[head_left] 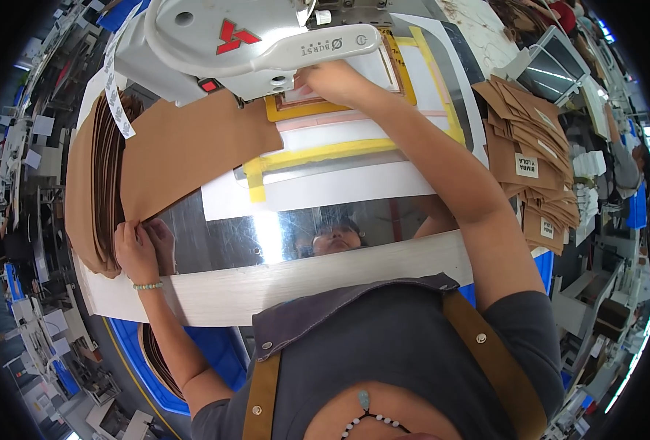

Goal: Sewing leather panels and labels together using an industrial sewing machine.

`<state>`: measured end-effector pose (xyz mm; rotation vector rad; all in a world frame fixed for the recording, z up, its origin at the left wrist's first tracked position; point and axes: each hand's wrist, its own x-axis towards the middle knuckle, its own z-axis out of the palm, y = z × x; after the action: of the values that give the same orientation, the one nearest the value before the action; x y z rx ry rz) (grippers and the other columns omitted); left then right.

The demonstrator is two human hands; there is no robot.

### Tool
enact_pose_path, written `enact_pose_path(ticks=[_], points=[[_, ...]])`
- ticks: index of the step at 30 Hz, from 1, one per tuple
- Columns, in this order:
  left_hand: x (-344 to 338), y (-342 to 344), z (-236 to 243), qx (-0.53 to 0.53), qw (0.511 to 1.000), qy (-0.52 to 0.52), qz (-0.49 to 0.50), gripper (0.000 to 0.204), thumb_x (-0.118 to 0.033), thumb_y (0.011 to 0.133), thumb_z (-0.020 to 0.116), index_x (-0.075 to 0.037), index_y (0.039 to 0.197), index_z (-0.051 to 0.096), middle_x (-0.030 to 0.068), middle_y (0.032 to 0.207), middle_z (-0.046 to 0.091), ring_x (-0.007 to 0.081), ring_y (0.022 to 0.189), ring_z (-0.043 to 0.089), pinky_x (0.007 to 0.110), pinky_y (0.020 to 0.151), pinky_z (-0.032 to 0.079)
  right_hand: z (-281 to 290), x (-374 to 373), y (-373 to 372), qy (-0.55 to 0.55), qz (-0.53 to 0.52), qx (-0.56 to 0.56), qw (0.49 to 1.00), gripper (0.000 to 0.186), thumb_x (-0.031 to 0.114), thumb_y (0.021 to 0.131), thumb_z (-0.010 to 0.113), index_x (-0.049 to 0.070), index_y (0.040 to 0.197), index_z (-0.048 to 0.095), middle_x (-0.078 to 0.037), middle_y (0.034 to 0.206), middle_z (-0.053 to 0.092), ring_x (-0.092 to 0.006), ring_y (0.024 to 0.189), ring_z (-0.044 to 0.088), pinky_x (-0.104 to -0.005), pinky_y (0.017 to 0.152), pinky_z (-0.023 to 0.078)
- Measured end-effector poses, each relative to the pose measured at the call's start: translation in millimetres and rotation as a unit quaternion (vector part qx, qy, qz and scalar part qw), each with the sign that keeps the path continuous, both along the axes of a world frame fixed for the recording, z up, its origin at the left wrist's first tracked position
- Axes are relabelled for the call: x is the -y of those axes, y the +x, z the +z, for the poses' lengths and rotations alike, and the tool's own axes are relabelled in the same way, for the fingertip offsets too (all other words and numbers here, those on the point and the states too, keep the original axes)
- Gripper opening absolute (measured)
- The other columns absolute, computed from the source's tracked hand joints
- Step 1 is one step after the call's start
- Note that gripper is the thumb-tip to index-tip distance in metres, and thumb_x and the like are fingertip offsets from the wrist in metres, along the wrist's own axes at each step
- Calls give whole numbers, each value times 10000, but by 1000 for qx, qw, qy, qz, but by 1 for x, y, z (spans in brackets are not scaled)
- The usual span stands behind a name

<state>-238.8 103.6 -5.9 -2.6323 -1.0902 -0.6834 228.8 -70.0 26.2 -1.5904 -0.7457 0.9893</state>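
My left hand point(136, 253) pinches the lower corner of a brown sheet point(193, 150), fingers closed on its edge at the left side of the shiny metal table point(222, 238); the sheet lies flat, running up and right until it slips under the grey sewing machine head point(244, 40); just left of that hand stands a stack of brown pieces point(94, 183) on edge, curved, touching the sheet's left side.

My right hand point(336, 81) reaches far forward, fingers pressed down on a small tan piece point(303, 95) inside the yellow-taped frame point(354, 150) right under the machine head; I cannot tell whether it grasps or only presses, the fingertips are hidden by the machine; the arm crosses the white template board point(325, 191).

Further out: a heap of folded brown pieces with white labels point(530, 154) sits at the right end of the table, well apart from both hands; a pale wooden table edge point(325, 275) runs along my apron; a blue bin point(207, 352) below left holds more brown pieces.
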Motion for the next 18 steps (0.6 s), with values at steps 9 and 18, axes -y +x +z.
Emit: enact_pose_path(ticks=[9, 18], points=[[1, -3, 0, 7, 999, -34, 16, 129, -42, 961, 670, -33, 1085, 707, 130, 1038, 699, 351, 977, 682, 440, 853, 555, -15, 54, -66, 252, 146, 668, 685, 135, 173, 848, 759, 73, 938, 743, -39, 915, 698, -249, 921, 664, -368, 747, 519], [0, -4, 2, 23, 999, -35, 5, 112, -44, 956, 697, -20, 1063, 719, 135, 1025, 703, 352, 952, 688, 437, 835, 560, -17, 33, -97, 218, 135, 790, 557, 68, 127, 768, 722, 130, 763, 654, 4, 807, 580, -170, 902, 580, -301, 742, 450]])
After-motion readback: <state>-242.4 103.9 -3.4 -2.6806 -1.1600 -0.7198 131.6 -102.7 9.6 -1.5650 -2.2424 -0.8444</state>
